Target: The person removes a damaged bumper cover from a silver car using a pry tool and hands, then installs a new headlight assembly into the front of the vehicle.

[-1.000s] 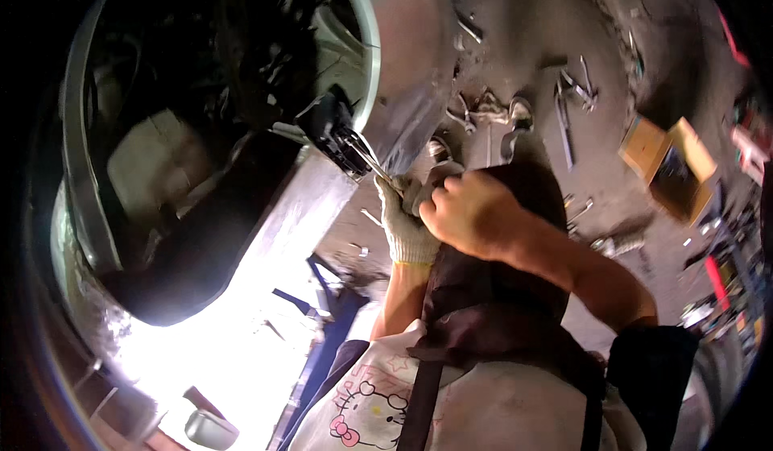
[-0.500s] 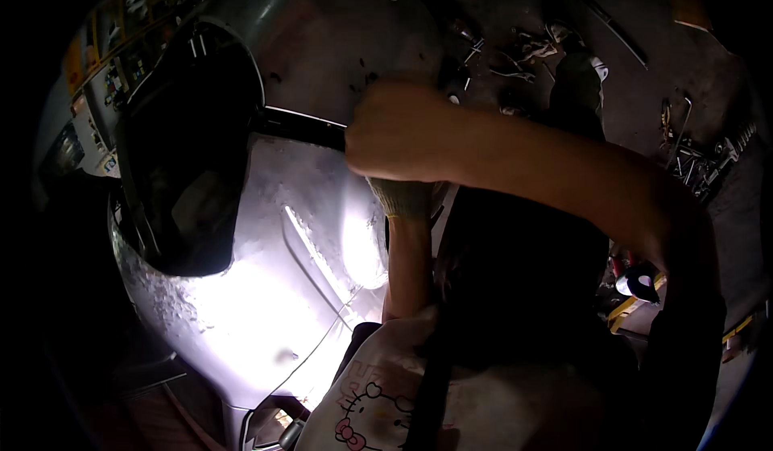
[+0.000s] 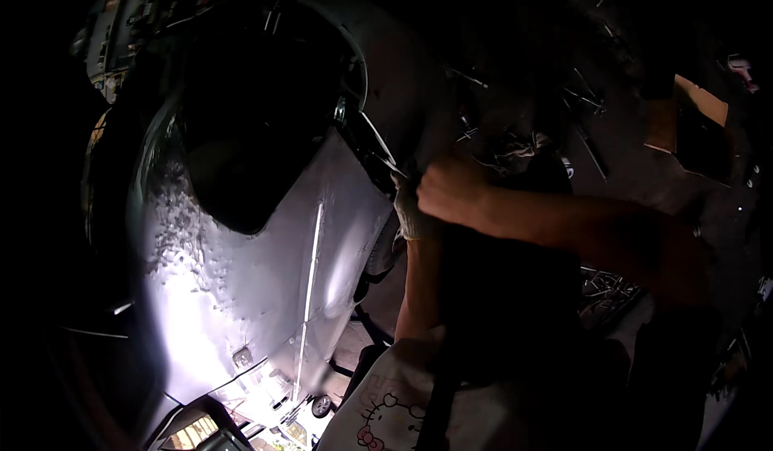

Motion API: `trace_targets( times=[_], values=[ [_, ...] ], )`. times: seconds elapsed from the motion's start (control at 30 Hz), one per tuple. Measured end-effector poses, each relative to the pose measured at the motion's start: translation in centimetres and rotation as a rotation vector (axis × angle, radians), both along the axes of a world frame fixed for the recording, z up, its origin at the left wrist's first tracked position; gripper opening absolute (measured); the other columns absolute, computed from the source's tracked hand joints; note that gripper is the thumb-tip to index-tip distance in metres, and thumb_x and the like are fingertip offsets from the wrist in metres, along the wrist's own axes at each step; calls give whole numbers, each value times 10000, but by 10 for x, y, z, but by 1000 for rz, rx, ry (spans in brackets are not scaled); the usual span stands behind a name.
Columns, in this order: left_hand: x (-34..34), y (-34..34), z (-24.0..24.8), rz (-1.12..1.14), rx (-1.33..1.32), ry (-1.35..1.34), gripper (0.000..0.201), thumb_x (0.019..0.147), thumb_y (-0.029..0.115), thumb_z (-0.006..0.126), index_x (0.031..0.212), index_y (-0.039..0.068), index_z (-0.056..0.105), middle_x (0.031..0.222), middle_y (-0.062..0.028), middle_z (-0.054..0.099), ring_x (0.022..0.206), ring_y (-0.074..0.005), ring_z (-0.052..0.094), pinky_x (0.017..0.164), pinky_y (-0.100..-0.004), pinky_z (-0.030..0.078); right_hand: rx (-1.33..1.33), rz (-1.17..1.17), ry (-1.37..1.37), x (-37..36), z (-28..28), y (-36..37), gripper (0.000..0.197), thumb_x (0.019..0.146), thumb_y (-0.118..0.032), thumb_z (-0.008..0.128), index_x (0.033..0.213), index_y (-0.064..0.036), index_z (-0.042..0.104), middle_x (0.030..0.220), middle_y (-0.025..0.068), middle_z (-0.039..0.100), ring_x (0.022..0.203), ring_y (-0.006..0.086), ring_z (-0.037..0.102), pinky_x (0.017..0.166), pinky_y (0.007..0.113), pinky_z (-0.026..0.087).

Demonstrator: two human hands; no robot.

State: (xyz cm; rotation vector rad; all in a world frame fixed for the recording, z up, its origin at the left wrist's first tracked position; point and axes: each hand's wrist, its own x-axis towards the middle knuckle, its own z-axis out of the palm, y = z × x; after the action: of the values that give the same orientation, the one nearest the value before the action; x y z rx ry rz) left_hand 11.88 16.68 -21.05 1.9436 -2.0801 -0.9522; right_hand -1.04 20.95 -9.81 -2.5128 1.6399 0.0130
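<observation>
A pale grey car body panel [image 3: 274,266] lies to the left, rough and dented near its outer edge and brightly lit low down. My left hand [image 3: 409,213], in a knit work glove, is at the panel's upper right edge, where a thin bright strip [image 3: 378,139] ends. Its fingers are mostly hidden in shadow and behind my other hand. My bare right hand [image 3: 452,192] is closed in a fist just right of the glove, its forearm crossing from the right. Whatever the fist holds is too dark to make out.
A dark window opening [image 3: 258,137] is set in the car body. Scattered hand tools [image 3: 588,101] and a crumpled cloth [image 3: 527,143] lie on the floor at upper right. An open cardboard box [image 3: 662,135] stands farther right. More metal tools [image 3: 608,286] lie beneath my right arm.
The view has shifted, so the car appears turned and the cardboard box shows fully. My right fist, earlier over the gloved hand, is now lower and to its right, uncovering more of the glove.
</observation>
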Motion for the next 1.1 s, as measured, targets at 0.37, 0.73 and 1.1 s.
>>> trace_targets(
  times=[0.37, 0.73, 1.1],
  values=[
    [-18, 10, 62, 396, 437, 875, 471, 989, 451, 310, 1028, 70, 585, 964, -80, 635, 902, -200, 595, 800, -349, 492, 105, -2, -300, -30, -24, 3, 90, 665, -149, 633, 675, -106, 711, 728, 45, 681, 810, 238, 661, 738, 417, 526],
    [3, 10, 50, 468, 745, 1186, 354, 959, 394, 439, 777, 97, 502, 618, 15, 450, 565, -115, 453, 565, -242, 443, 340, -92, -571, -65, -65, -3, 114, 637, -160, 651, 730, -123, 705, 734, 75, 675, 758, 261, 667, 674, 409, 526],
    [-38, 15, 74, 789, 321, 918, 458, 962, 479, 407, 681, 124, 473, 563, 17, 416, 523, -117, 410, 513, -270, 369, 190, 165, -154, -19, 47, -7, 106, 699, -181, 610, 702, -108, 685, 689, 36, 651, 697, 199, 613, 566, 370, 444]
  ],
)
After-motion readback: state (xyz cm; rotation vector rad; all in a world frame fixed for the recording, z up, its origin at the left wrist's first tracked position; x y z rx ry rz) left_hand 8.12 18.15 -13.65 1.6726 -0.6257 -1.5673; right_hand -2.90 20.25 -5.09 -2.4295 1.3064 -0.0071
